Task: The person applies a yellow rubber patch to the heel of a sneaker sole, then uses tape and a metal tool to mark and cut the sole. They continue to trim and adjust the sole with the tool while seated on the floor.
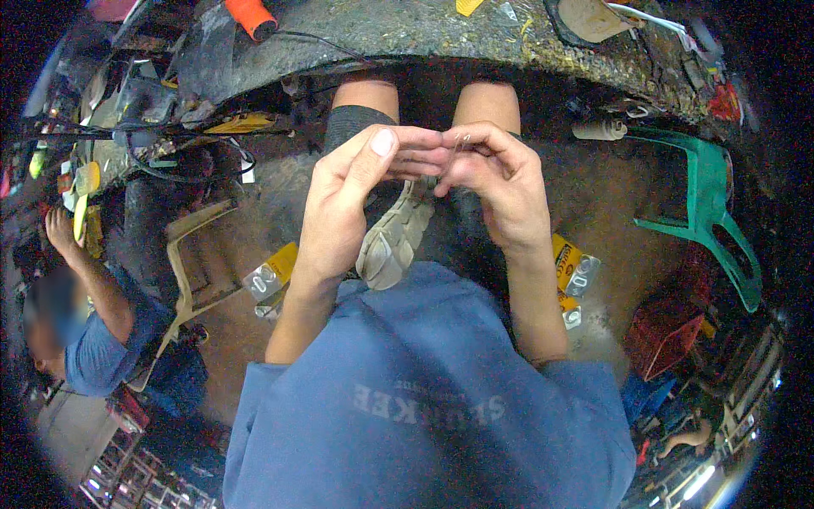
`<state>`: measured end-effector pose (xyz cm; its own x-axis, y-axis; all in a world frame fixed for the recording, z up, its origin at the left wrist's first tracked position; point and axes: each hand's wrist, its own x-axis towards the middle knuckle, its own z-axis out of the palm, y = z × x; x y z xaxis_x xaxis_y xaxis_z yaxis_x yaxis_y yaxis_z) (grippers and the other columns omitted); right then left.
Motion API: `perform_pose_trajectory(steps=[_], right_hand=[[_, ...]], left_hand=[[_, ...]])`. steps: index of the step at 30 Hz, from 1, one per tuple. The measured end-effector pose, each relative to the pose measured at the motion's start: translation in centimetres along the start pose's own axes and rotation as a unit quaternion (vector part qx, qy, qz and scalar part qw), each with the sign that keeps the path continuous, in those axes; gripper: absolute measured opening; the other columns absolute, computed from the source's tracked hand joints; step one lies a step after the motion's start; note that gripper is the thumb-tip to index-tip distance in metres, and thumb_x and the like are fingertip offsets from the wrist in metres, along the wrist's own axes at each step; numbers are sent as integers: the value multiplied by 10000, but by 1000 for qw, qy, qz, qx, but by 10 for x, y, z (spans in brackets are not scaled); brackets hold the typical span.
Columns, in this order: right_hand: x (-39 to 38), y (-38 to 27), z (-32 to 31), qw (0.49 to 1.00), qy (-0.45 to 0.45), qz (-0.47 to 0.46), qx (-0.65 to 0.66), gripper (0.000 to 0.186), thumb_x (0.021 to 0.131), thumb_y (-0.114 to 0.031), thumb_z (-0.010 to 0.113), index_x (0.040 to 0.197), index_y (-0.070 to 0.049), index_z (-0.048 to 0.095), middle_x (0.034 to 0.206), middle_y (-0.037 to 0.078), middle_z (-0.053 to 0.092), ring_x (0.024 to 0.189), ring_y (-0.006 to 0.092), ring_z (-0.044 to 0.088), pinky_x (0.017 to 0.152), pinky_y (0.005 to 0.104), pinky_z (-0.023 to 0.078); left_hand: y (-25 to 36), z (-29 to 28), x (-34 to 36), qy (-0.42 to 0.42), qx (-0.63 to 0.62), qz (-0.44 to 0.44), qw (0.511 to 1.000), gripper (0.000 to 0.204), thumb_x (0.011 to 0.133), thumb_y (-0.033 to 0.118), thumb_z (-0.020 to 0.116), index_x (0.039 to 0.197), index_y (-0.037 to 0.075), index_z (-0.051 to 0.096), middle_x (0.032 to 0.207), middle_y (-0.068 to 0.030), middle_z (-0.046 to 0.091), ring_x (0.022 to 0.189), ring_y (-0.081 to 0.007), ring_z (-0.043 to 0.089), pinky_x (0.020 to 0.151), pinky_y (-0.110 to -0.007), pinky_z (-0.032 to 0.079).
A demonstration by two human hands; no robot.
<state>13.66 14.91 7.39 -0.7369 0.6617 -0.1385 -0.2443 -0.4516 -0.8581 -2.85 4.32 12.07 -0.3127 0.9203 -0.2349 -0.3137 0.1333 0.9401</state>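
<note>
Both my hands are raised in front of my lap, their fingertips meeting. My left hand [346,191] has its fingers stretched out nearly straight toward the right hand, with the thumb lying apart from their tips. The fingers of my right hand [513,182] are bent, thumb and fingertips brought together. Thin pale lines show by these fingertips; what they pinch is too fine to make out. Below the left fingers is a beige piece of overlapping, leaf-like layers [396,242], beside my left wrist. Its upper end is hidden behind the fingers.
A worn dark workbench [407,34] curves beyond my knees, with an orange object [250,17] on it. Yellow-and-clear packages [271,271] lie at both sides. A green plastic chair [699,187] and a red basket [670,322] are on the right. At left, a co-worker [114,339] sits near a beige chair [178,280].
</note>
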Motion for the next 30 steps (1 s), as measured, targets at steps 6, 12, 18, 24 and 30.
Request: perform_pose_trajectory(steps=[6, 12, 18, 24, 30], right_hand=[[-6, 5, 12, 986, 128, -31, -106, 116, 920, 23, 798, 1027, 55, 767, 942, 135, 782, 784, 163, 718, 724, 288, 588], [-12, 7, 23, 961, 168, -74, -204, 88, 921, 3, 813, 1002, 23, 788, 905, 80, 780, 743, 102, 686, 680, 235, 550], [-17, 7, 20, 962, 144, -62, -223, 97, 902, -42, 839, 974, 13, 803, 931, 78, 796, 817, 121, 721, 778, 266, 584], [-14, -1, -27, 959, 202, -14, -198, 113, 908, -113, 848, 955, -21, 802, 866, 35, 771, 733, 81, 662, 694, 236, 527], [-26, 24, -37, 986, 109, 70, -108, 124, 933, -109, 818, 1006, -13, 786, 873, 33, 758, 760, 106, 664, 740, 263, 534]], left_hand=[[-4, -4, -3, 25, -12, -51, 998, 544, 1149, 373, 457, 1265, -94, 711, 1181, -216, 769, 1093, -279, 752, 1011, -383, 576], [-4, -10, -6, 38, -21, -93, 995, 587, 1134, 422, 485, 1304, -96, 702, 1237, -231, 757, 1152, -279, 736, 1045, -369, 554], [-3, -22, -20, 50, 102, -73, 991, 524, 1112, 382, 556, 1390, -48, 670, 1339, -203, 723, 1264, -254, 675, 1082, -344, 503], [5, -58, -54, 17, 366, 70, 928, 771, 830, 261, 852, 1504, 16, 567, 1456, -191, 654, 1341, -321, 624, 1153, -451, 459], [-43, -51, -102, -142, 470, 71, 868, 1187, 669, 267, 973, 1638, 46, 321, 1666, -180, 426, 1590, -373, 325, 1301, -538, 219]])
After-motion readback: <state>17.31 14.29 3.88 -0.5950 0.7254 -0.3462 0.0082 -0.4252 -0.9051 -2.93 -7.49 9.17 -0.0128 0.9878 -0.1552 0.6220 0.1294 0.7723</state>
